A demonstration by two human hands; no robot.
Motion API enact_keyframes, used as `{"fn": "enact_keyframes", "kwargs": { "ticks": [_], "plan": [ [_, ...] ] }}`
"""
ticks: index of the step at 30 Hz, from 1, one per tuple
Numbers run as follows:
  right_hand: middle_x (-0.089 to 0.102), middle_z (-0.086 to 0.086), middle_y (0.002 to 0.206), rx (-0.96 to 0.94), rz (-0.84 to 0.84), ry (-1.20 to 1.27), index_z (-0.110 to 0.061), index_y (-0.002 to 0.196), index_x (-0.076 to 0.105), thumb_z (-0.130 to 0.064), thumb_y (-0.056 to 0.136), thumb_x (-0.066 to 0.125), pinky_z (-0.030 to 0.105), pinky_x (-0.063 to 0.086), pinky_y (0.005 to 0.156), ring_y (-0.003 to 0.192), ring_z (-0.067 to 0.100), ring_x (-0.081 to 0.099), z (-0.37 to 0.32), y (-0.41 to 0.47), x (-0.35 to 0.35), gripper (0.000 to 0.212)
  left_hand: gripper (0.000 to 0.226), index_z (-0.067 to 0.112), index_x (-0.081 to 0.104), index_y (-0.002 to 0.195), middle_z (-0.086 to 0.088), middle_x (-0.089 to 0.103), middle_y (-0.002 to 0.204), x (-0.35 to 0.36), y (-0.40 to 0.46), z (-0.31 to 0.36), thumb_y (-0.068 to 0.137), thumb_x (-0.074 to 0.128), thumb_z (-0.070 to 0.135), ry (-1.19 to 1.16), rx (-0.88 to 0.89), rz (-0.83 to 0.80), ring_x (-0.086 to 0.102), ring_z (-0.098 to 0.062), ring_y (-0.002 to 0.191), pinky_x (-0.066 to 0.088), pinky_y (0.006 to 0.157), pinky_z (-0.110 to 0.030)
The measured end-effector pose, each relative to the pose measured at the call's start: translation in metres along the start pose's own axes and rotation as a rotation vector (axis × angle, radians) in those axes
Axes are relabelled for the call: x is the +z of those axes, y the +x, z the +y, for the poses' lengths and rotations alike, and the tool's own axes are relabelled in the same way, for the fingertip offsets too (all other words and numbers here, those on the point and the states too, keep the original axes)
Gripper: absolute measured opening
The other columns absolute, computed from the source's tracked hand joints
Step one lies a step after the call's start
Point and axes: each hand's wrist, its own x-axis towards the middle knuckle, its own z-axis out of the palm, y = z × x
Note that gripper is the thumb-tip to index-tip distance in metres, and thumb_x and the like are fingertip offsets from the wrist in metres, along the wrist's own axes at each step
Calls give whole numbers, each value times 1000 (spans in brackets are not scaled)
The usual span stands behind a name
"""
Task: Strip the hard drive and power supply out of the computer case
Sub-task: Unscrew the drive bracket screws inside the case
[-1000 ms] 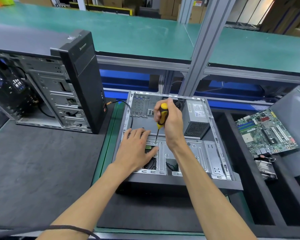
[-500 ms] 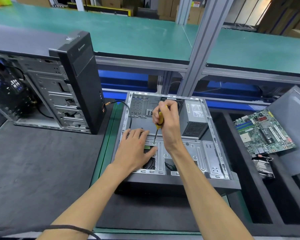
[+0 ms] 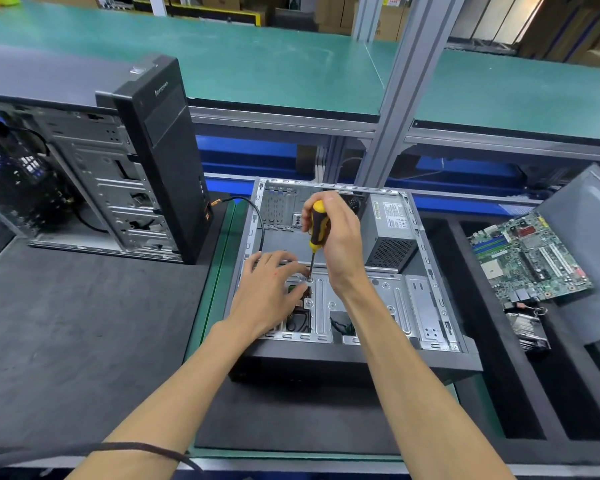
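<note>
An open computer case (image 3: 426, 296) lies on its side in front of me. The grey power supply (image 3: 390, 233) sits in its far right corner. My right hand (image 3: 340, 240) grips a yellow and black screwdriver (image 3: 317, 225) upright, its tip on a screw (image 3: 309, 279) of the silver drive cage (image 3: 395, 303). My left hand (image 3: 271, 289) rests flat on the cage's left part, fingers spread beside the screw. The hard drive is mostly hidden under that hand and the cage.
A second, upright black tower (image 3: 160, 147) with its side open stands at the left on a dark mat (image 3: 66, 323). A black cable (image 3: 257, 216) runs from it to the case. At the right lie a green motherboard (image 3: 530, 254) and a heatsink (image 3: 527, 329) in black trays.
My right hand has turned the screwdriver handle in place over the same screw. The left hand stays put on the cage.
</note>
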Motion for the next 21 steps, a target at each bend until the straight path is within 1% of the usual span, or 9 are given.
{"fn": "enact_keyframes", "kwargs": {
  "ticks": [3, 6, 9, 11, 13, 15, 16, 19, 21],
  "plan": [
    [50, -3, 67, 19, -22, 71, -13, 86, 56, -30, 101, 40, 24, 36, 55, 59, 13, 41, -4, 2, 4, 28, 13, 35, 69, 102, 13, 60, 119, 0, 2, 3, 90, 66, 40, -25, -25, 22, 51, -9, 118, 23, 114, -37],
    [46, 1, 70, 8, -38, 69, -11, 95, 43, -26, 100, 47, 26, 36, 59, 62, 15, 38, -3, 0, 4, 16, 10, 32, 71, 97, 12, 60, 113, 1, 5, 6, 88, 70, 36, -66, -53, 33, 52, -10, 115, 22, 111, -36],
    [57, 3, 78, -7, -17, -19, -10, 96, 53, -23, 101, 47, 22, 43, 63, 68, 15, 50, -2, -1, 1, 15, 9, 31, 72, 96, 11, 59, 111, 4, 6, 8, 87, 72, 33, -75, -69, 48, 51, -9, 112, 23, 110, -38],
    [58, 0, 77, 4, -11, -32, -13, 90, 61, -27, 102, 41, 23, 43, 63, 68, 13, 50, -3, 0, 0, 27, 8, 33, 72, 94, 12, 59, 110, 6, 7, 8, 87, 73, 35, -91, -84, 49, 48, -7, 111, 21, 108, -35],
    [51, 0, 71, 14, -21, 6, -13, 91, 59, -30, 103, 39, 27, 38, 60, 63, 14, 43, -3, 0, 0, 28, 8, 33, 71, 94, 13, 58, 109, 6, 7, 7, 86, 73, 35, -103, -89, 50, 46, -6, 111, 20, 106, -33],
    [45, 5, 71, 9, -27, 26, -13, 95, 49, -28, 103, 44, 28, 36, 59, 63, 15, 38, -1, -2, -1, 18, 8, 33, 71, 93, 12, 58, 108, 6, 8, 7, 85, 74, 34, -111, -83, 56, 47, -7, 111, 19, 104, -32],
    [46, 6, 73, 6, -20, 20, -14, 96, 47, -27, 102, 48, 26, 37, 59, 64, 16, 40, 0, -2, -2, 15, 8, 33, 71, 93, 12, 58, 108, 6, 8, 6, 85, 74, 34, -113, -79, 58, 48, -7, 111, 19, 104, -31],
    [58, 3, 81, -2, 5, -28, -14, 96, 55, -26, 102, 49, 23, 44, 64, 72, 16, 52, 0, -2, -5, 15, 8, 34, 71, 94, 13, 58, 110, 6, 8, 6, 86, 73, 34, -111, -81, 46, 46, -8, 112, 18, 104, -30],
    [57, -1, 77, 16, 6, -46, -18, 92, 61, -29, 101, 45, 24, 41, 60, 70, 14, 51, -3, 0, -5, 21, 9, 34, 71, 95, 14, 58, 111, 6, 8, 6, 86, 73, 35, -106, -85, 36, 45, -8, 113, 18, 103, -30]
  ]
}}
